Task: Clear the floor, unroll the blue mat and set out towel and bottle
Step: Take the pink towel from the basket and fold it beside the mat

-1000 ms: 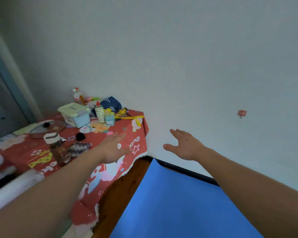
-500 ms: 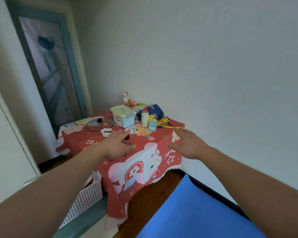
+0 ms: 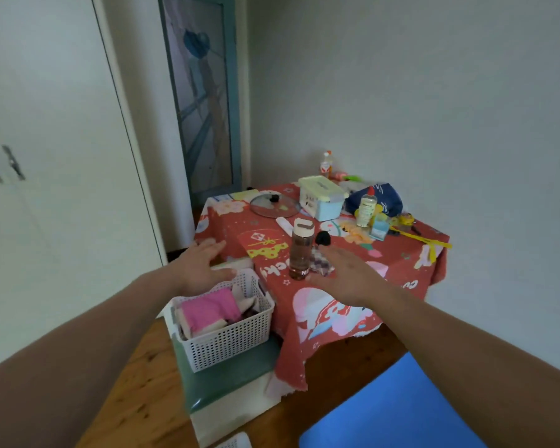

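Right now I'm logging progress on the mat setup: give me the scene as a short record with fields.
mat: blue mat lies flat on the wood floor, lower right
bottle: upright on the red table, near its front edge
towel: pink towel in the white basket left of the table
left hand: open, above the basket, holding nothing
right hand: open, just right of the bottle, not gripping it
done: mat out; towel and bottle not yet set out

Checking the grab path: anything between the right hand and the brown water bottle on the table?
Nothing visible. The right hand is open just right of the water bottle. A black object sits behind, off the path; a patterned cloth lies under the fingers.
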{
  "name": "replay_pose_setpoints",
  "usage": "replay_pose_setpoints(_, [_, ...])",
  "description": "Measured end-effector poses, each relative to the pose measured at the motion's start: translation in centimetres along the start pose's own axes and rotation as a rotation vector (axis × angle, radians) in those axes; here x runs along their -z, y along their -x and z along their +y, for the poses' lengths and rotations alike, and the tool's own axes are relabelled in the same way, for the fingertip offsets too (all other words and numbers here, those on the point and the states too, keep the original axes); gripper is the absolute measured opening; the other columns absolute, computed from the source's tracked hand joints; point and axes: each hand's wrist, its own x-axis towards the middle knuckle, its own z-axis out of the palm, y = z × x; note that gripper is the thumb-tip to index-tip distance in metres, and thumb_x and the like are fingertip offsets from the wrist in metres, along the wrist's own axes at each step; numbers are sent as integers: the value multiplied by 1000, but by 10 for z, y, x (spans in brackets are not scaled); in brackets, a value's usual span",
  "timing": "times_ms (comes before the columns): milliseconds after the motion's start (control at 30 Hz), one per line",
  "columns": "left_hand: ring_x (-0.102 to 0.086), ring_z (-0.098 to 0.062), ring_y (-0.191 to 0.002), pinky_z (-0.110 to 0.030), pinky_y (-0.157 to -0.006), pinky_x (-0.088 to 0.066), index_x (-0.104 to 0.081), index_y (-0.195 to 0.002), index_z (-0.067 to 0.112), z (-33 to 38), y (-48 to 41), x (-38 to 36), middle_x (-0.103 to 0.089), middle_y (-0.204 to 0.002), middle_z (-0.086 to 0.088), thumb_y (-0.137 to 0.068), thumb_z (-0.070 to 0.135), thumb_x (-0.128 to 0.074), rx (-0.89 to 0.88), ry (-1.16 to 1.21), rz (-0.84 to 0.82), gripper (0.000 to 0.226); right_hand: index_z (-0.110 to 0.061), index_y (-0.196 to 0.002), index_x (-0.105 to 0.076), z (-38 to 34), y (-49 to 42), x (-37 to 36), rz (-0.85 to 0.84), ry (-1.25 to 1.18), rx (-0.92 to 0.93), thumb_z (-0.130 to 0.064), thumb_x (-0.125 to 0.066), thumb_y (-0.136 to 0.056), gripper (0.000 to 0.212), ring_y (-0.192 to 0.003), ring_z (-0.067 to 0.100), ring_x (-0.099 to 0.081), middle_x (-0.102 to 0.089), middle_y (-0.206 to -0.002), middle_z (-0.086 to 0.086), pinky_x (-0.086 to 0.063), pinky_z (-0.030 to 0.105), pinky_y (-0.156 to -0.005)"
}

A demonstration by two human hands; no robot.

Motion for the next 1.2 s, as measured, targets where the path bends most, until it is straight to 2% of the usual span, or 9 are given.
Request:
replay_pose_setpoints(133, [-2, -24, -147, -38, -118, -4, -6, -151, 20, -42, 3, -18, -7, -160, -5, -92, 51, -45, 91, 7, -54, 77, -28, -151, -15, -18, -30, -32, -90, 5, 31, -69, -44, -84, 84, -146, 24, -15, -14, -160, 0, -18, 43, -118])
replay_pose_setpoints(300, [-1, -25, -148, -44, -118, -7, -8, -151, 26, -95, -21, -37, -7, -160, -5, -89, 54, -48, 222, 44, -60, 79, -23, -150, -17, -31, -88, -61, -146, -1, 92, -59, -48, -88, 78, -145, 21, -18, -17, -159, 1, -19, 41, -116])
replay_pose_setpoints(533, [1, -25, -148, -47, -120, -9, -6, -151, 29, -139, -97, -59, -6, -160, -2, -88, 56, -48, 421, 88, -88, 80, -24, -147, -25, -36, -211, -105, -264, -78, 180, -51, -55, -86, 73, -135, 23, -38, -35, -151, 0, -35, 42, -107])
replay_pose_setpoints(700, [-6, -25, -147, -49, -119, -13, -9, -150, 28, -167, -174, -89, -9, -160, -2, -88, 51, -52, 539, 98, -103, 79, -24, -149, -21, -26, -306, -154, -379, -124, 173, -43, -54, -91, 69, -138, 23, -34, -25, -156, 0, -33, 42, -109])
replay_pose_setpoints(967, [-11, -29, -146, -51, -117, -17, -13, -150, 27, -221, -259, -171, -13, -159, -4, -87, 43, -57, 635, 184, -153, 78, -12, -135, -39, -2, -404, -263, -511, -132, 109, -36, -52, -95, 49, -122, 25, -47, -47, -139, 8, -37, 31, -87])
replay_pose_setpoints(1033, [-18, -31, -145, -51, -116, -22, -15, -150, 24, -234, -279, -194, -15, -159, -5, -88, 36, -59, 664, 260, -132, 76, -10, -135, -39, 3, -422, -294, -525, -156, 86, -34, -53, -95, 49, -122, 28, -48, -46, -139, 10, -39, 34, -90])
replay_pose_setpoints(1100, [-20, -31, -144, -51, -115, -23, -17, -150, 23, -244, -295, -217, -16, -158, -5, -89, 31, -59, 677, 303, -116, 74, -16, -141, -33, 8, -435, -324, -553, -182, 62, -34, -52, -94, 54, -125, 28, -46, -42, -144, 9, -39, 36, -94])
replay_pose_setpoints(1133, [-20, -32, -144, -50, -114, -23, -17, -149, 23, -249, -303, -229, -15, -159, -5, -89, 30, -59, 683, 312, -107, 74, -25, -140, -30, 10, -442, -341, -555, -191, 66, -34, -52, -92, 53, -122, 29, -49, -45, -142, 7, -42, 35, -91])
replay_pose_setpoints(1200, [-20, -32, -144, -48, -113, -27, -14, -150, 26, -262, -316, -251, -9, -160, -4, -88, 30, -60, 713, 331, -103, 77, -41, -116, -30, 15, -453, -373, -533, -202, 81, -30, -54, -86, 40, -100, 27, -60, -57, -123, 8, -45, 30, -71])
